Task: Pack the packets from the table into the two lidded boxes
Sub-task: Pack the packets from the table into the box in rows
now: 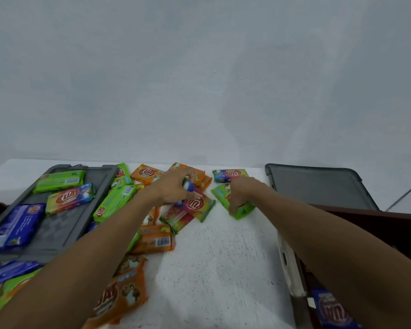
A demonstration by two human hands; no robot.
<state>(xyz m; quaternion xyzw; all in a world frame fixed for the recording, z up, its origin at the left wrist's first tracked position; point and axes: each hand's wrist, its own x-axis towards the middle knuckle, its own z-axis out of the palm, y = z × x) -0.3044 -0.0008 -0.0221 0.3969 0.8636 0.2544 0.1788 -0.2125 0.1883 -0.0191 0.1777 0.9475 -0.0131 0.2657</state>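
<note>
Head: speckled white table (223,269), pale wall (199,79)

You are facing a plain grey-white wall (199,67) filling the upper frame; a speckled white table (223,269) is lying below.

Packets (152,243) lie on the table (223,269) between left lid (57,231) and right lid (318,186).

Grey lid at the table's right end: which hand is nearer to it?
Right. The right hand grips a green packet just left of the grey lid; the left hand is farther left, holding a multicoloured packet.
</note>
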